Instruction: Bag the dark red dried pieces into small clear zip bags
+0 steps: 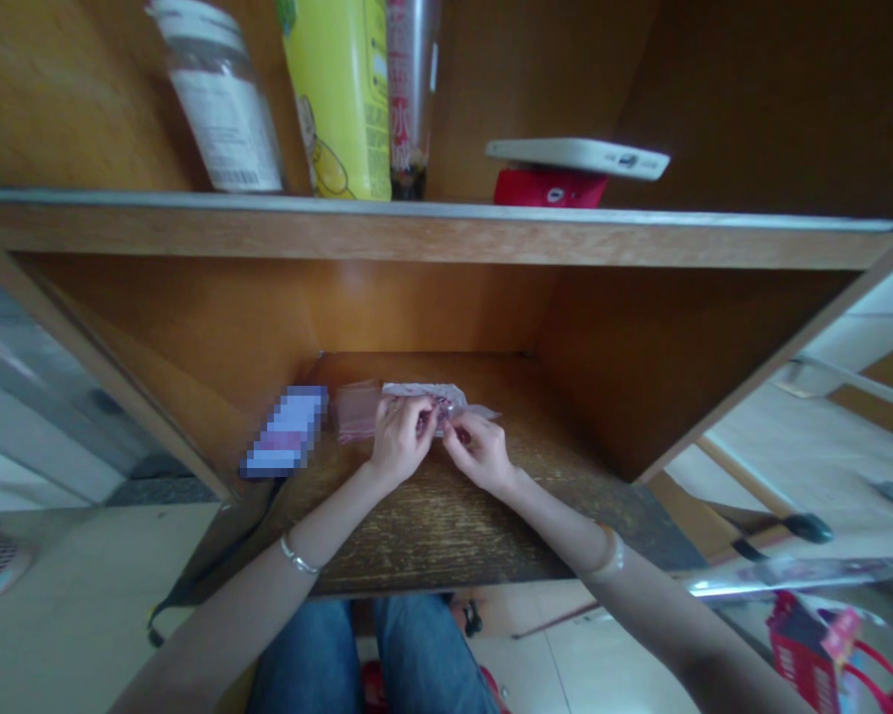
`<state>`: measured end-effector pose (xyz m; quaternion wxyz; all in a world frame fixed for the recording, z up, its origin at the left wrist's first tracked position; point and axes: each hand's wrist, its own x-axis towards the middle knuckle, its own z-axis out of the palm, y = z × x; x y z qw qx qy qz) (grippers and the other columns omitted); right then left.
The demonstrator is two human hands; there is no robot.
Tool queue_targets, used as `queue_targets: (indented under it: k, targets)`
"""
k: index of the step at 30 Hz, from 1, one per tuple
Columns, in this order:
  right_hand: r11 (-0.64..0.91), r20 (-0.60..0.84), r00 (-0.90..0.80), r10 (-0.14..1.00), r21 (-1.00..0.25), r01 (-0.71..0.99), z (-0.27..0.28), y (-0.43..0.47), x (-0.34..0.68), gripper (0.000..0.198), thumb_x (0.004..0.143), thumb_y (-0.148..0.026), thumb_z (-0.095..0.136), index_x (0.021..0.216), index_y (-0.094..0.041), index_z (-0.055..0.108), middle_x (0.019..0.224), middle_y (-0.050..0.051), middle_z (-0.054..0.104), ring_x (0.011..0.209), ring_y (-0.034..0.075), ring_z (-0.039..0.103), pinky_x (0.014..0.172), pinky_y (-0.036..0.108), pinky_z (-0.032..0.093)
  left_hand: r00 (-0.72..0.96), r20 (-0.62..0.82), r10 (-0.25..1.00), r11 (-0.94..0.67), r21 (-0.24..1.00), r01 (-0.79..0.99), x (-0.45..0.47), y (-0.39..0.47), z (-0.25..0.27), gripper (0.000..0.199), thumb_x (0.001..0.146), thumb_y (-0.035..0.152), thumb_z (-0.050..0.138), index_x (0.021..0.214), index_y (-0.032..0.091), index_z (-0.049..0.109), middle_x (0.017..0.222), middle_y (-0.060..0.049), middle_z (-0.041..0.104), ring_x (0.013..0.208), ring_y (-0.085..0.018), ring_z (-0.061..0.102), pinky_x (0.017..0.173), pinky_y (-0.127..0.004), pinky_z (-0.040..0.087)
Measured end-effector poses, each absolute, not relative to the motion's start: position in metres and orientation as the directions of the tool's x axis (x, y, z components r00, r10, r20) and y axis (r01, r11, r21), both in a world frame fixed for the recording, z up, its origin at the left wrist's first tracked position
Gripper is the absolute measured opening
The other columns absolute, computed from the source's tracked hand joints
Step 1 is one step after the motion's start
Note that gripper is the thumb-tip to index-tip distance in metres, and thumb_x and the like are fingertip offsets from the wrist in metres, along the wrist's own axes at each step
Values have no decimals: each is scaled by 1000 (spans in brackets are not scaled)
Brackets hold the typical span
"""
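My left hand (403, 436) and my right hand (482, 451) meet over the worn wooden desk top (417, 540), fingers pinched close together. Between the fingertips is a small, dark reddish, shiny thing (442, 407), too small and partly covered to name. Behind and under the hands lies a white sheet or packet (421, 390) with faint markings. A flat, clear pinkish plastic bag (355, 412) rests left of my left hand. Some clear film (483, 411) sticks out beyond the right fingers.
A phone (287, 431) with a blurred screen lies at the left, a black strap (223, 555) hanging off the edge. On the shelf (446, 233) above stand a white-capped jar (227, 124), a yellow container (346, 99), a clear bottle (411, 109) and a white device (576, 156) on a red item (543, 188).
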<state>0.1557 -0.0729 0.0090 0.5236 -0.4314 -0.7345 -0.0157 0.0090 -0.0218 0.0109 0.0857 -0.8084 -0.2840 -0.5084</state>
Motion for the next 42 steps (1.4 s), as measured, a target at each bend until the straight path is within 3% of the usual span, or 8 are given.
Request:
queue_targets:
  k: [8, 11, 17, 20, 25, 35, 40, 42]
  targets:
    - [651, 783, -120, 610, -409, 640, 11, -74, 155, 23, 89, -28, 46, 70, -19, 56, 60, 1, 54, 54, 12, 48, 55, 25, 41, 446, 840, 308, -869, 57, 491, 8, -24, 11, 25, 91, 19, 45, 110, 20, 61, 118, -7, 65, 103, -20, 60, 92, -38, 33]
    - [640, 742, -81, 665, -511, 574, 11, -75, 154, 24, 88, -32, 50, 70, -19, 56, 62, 1, 54, 55, 12, 48, 55, 26, 41, 449, 830, 330, -849, 54, 525, 8, -24, 11, 32, 92, 22, 43, 122, 19, 56, 121, -9, 64, 103, -20, 60, 92, -37, 33]
    - [268, 261, 72, 963, -957, -113, 12, -68, 147, 31, 80, -51, 59, 86, -21, 55, 69, -1, 59, 50, 12, 55, 39, 22, 41, 402, 855, 329, -817, 44, 575, 10, -22, 9, 36, 91, 23, 48, 127, 20, 53, 121, -8, 63, 100, -20, 60, 90, -37, 35]
    - [66, 80, -18, 997, -912, -406, 16, -62, 146, 35, 74, -48, 66, 95, -21, 57, 75, 0, 63, 61, 14, 61, 47, 25, 49, 450, 824, 345, -821, 32, 570, 12, -22, 8, 29, 90, 19, 47, 115, 22, 61, 124, -6, 61, 101, -21, 59, 91, -38, 35]
    - [-142, -62, -154, 986, -794, -591, 14, -55, 149, 20, 76, -36, 65, 89, -21, 63, 80, 0, 68, 74, 14, 63, 71, 26, 51, 488, 786, 379, -830, 56, 554, 13, -20, 8, 23, 88, 16, 48, 100, 22, 67, 126, -6, 60, 107, -22, 56, 92, -41, 37]
    - [23, -51, 130, 990, -861, -508, -1, -27, 169, 12, 78, -32, 56, 85, -22, 59, 84, 3, 70, 83, 18, 67, 83, 36, 52, 321, 785, 530, -773, 292, 563, 14, -8, 0, 18, 87, 26, 52, 102, 17, 58, 105, -9, 67, 100, -21, 60, 94, -38, 41]
    - [181, 70, 373, 925, -945, -272, -16, 1, 170, 30, 62, -32, 72, 83, -20, 54, 81, 3, 67, 75, 18, 65, 76, 35, 53, 382, 646, 661, -679, 298, 671, 13, 1, -10, 50, 83, 34, 57, 126, 12, 43, 120, -16, 60, 113, -27, 55, 97, -43, 40]
    - [226, 197, 378, 904, -974, -33, -22, 6, 169, 37, 59, -34, 74, 85, -21, 50, 79, 2, 65, 74, 18, 63, 73, 35, 52, 450, 534, 716, -648, 268, 713, 13, 2, -13, 55, 84, 37, 56, 128, 10, 41, 126, -19, 56, 120, -29, 51, 101, -46, 36]
